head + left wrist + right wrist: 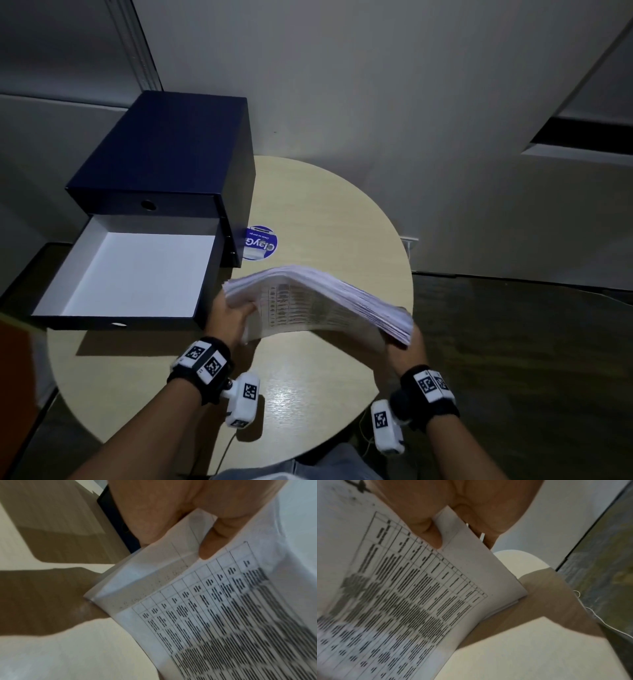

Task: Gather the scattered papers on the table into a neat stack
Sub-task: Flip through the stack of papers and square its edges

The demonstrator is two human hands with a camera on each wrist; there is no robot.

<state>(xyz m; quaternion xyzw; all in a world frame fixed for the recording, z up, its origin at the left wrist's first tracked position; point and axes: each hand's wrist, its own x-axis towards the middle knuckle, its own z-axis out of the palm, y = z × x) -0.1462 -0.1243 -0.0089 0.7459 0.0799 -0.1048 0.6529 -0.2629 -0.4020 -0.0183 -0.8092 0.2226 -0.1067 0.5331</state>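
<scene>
My two forearms reach forward over the round table (329,205), each wrist wrapped in a black band carrying white blocks printed with black-and-white square markers. My left hand (228,317) grips the left end of the stack of papers (318,301), thumb laid on the printed face and the other fingers tucked out of sight beneath it. My right hand (407,346) grips the right end the same way, thumb on the near face and fingers behind. Held between both hands, the stack is lifted clear of the tabletop, arched upward in the middle, its near face tilted toward me.

That face carries a ruled table of rows and columns filled with dark print; the left wrist view shows the grid close up beside my thumb (212,540), and the right wrist view shows it beside my other thumb (428,531), but the lettering is too blurred in every view to read.

Just beyond the stack a round blue sticker (260,242) lies flat on the table, its white lettering turned away from me and only partly legible, something like "ClayG". Left of it stands a dark blue drawer box (164,150), its lower drawer (130,274) pulled out toward me, showing a white interior. Pale walls rise behind the table.
</scene>
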